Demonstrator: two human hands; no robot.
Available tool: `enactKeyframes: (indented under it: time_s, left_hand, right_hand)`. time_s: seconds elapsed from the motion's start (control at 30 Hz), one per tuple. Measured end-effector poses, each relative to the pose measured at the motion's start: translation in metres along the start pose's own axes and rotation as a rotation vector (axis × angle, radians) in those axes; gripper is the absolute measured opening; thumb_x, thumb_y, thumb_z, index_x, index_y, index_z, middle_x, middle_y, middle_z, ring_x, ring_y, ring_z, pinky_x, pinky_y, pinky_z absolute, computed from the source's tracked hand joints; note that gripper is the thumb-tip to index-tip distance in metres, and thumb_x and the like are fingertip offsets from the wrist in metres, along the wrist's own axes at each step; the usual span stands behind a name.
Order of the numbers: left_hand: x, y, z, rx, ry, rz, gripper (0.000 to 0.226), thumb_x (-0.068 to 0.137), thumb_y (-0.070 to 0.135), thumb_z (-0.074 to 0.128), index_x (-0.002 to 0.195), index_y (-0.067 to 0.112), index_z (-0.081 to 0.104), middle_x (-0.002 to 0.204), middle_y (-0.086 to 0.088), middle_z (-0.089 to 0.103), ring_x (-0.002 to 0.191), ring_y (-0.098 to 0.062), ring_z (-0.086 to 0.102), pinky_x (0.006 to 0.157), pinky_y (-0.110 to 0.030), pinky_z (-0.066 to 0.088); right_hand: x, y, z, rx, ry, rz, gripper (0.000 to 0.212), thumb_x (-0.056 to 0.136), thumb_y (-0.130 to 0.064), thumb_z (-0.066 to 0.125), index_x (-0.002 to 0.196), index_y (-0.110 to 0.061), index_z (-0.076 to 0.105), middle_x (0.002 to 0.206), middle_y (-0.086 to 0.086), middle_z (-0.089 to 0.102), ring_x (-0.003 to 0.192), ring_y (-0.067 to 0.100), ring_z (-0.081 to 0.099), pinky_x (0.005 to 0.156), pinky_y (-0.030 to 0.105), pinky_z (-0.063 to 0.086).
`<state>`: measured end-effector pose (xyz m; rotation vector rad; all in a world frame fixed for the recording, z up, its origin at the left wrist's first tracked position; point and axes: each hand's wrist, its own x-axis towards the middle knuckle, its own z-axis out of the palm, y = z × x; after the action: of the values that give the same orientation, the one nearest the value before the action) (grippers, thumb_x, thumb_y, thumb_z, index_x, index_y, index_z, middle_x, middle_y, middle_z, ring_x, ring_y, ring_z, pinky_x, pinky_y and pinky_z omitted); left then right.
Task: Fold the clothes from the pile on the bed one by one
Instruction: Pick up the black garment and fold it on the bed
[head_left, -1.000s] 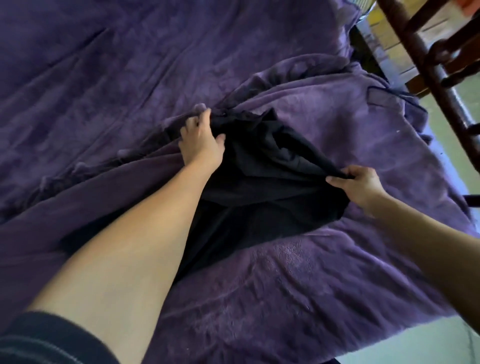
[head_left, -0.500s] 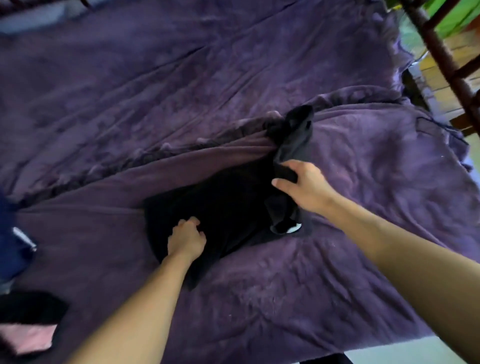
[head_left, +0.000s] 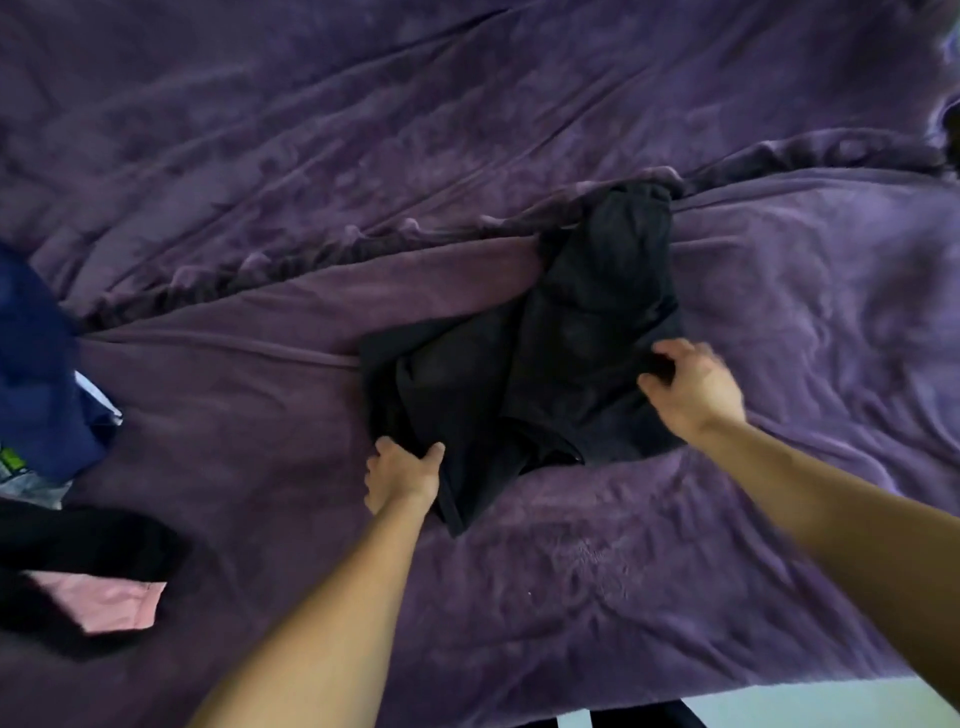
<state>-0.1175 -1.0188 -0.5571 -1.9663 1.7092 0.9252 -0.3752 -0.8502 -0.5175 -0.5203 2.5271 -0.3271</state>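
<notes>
**Position of the garment**
- The black garment (head_left: 545, 374) lies partly folded on the purple blanket (head_left: 260, 415), right of centre on the bed.
- One narrow section runs away from the person to the blanket ridge (head_left: 311, 244). A wider section spreads to the near left.

**State of the grips**
- The left grip (head_left: 402, 475) is at the near-left corner of the garment. The thumb lies on top of the cloth, the fingers curl at its edge, and the corner is pinched.
- The right grip (head_left: 693, 387) is at the right edge of the garment. The thumb and curled fingers hold a fold of dark cloth between them. This grip is blurred, so the finger detail is not clear.
- The garment spans the gap between the two grips, and both touch it.

**Edges and room**
- The near edge of the bed runs along the bottom right, with pale floor (head_left: 810, 701) beyond it.
- Bare blanket lies near the person, below the garment, and to its right.
- The ridge crosses the bed diagonally, just behind the garment.
- The pile is well apart at the left edge: blue cloth (head_left: 36, 374), black cloth (head_left: 88, 545) and pink cloth (head_left: 104, 603).
</notes>
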Motion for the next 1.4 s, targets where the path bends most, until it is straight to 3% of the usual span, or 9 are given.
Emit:
enactKeyframes:
  time_s: [0.1,0.27,0.43,0.57,0.7,0.83,1.03,1.27,1.4]
  left_hand:
    - [0.012,0.008,0.004,0.005,0.032,0.147,0.025,0.085,0.042,0.063,0.089,0.018,0.061,0.118,-0.015,0.057,0.106,-0.036,0.055,0.089,-0.044,0.048]
    - [0.045,0.028,-0.034,-0.008,0.379,0.139,0.025,0.094,0.031,0.055,0.109,0.012,0.061,0.126,-0.016,0.047,0.115,-0.038,0.048,0.090,-0.049,0.042]
    - [0.062,0.011,-0.042,0.094,0.202,0.076,0.038,0.090,0.023,0.060,0.126,0.018,0.047,0.133,-0.014,0.042,0.119,-0.036,0.047,0.091,-0.049,0.044]
    - [0.038,-0.012,-0.036,0.032,0.162,0.069,0.045,0.088,0.022,0.060,0.130,0.019,0.043,0.131,-0.014,0.043,0.116,-0.036,0.050,0.090,-0.048,0.047]
    - [0.022,-0.036,-0.050,-0.074,0.163,-0.019,0.046,0.089,0.019,0.058,0.132,0.015,0.044,0.133,-0.016,0.043,0.118,-0.037,0.049,0.092,-0.046,0.043]
    - [0.020,-0.061,-0.073,-0.141,0.208,-0.073,0.044,0.088,0.015,0.056,0.131,0.012,0.047,0.132,-0.018,0.046,0.117,-0.037,0.051,0.093,-0.042,0.042]
    - [0.040,-0.097,-0.089,-0.237,0.236,-0.098,0.038,0.088,0.019,0.057,0.125,0.012,0.053,0.123,-0.017,0.058,0.114,-0.036,0.054,0.091,-0.040,0.045]
    - [0.048,-0.052,-0.070,-0.141,0.312,0.203,0.039,0.093,0.029,0.055,0.126,0.010,0.052,0.124,-0.021,0.050,0.113,-0.041,0.050,0.090,-0.044,0.042]
    - [0.075,-0.010,-0.067,0.015,0.409,0.552,0.059,0.088,0.044,0.058,0.139,0.019,0.042,0.142,-0.020,0.038,0.127,-0.038,0.038,0.098,-0.048,0.040]
  right_hand:
    - [0.013,0.007,-0.002,0.012,0.001,0.146,0.070,0.084,-0.038,0.069,0.143,-0.020,0.036,0.138,0.014,0.042,0.126,0.038,0.040,0.098,0.046,0.040]
    - [0.036,0.016,0.018,0.231,-0.031,0.286,0.085,0.076,-0.052,0.072,0.143,-0.022,0.030,0.139,0.009,0.048,0.125,0.034,0.048,0.099,0.042,0.042]
    - [0.051,0.018,0.013,0.435,-0.024,0.258,0.074,0.069,-0.044,0.082,0.131,-0.021,0.050,0.126,0.001,0.061,0.114,0.024,0.059,0.099,0.041,0.048]
    - [0.032,-0.018,-0.008,0.451,-0.018,0.057,0.047,0.072,-0.027,0.080,0.114,-0.023,0.060,0.109,0.002,0.068,0.102,0.024,0.064,0.094,0.043,0.052]
    - [-0.014,-0.096,-0.019,0.170,0.039,-0.293,0.062,0.080,-0.028,0.071,0.136,-0.017,0.047,0.120,0.013,0.064,0.111,0.035,0.059,0.094,0.043,0.048]
    - [-0.049,-0.173,0.020,-0.066,-0.163,-0.442,0.069,0.087,-0.027,0.060,0.148,-0.017,0.029,0.129,0.017,0.056,0.113,0.039,0.056,0.090,0.042,0.045]
    - [-0.064,-0.217,0.105,0.030,-0.775,-0.398,0.079,0.088,-0.034,0.066,0.152,-0.019,0.022,0.143,0.013,0.041,0.125,0.031,0.048,0.103,0.040,0.043]
    - [-0.033,-0.144,0.099,-0.074,-0.141,-0.455,0.058,0.088,-0.031,0.061,0.141,-0.020,0.041,0.136,0.009,0.044,0.126,0.031,0.041,0.095,0.043,0.046]
    - [-0.013,-0.123,0.101,0.014,-0.187,-0.251,0.082,0.085,-0.044,0.066,0.150,-0.023,0.020,0.149,0.004,0.033,0.131,0.028,0.039,0.096,0.043,0.044]
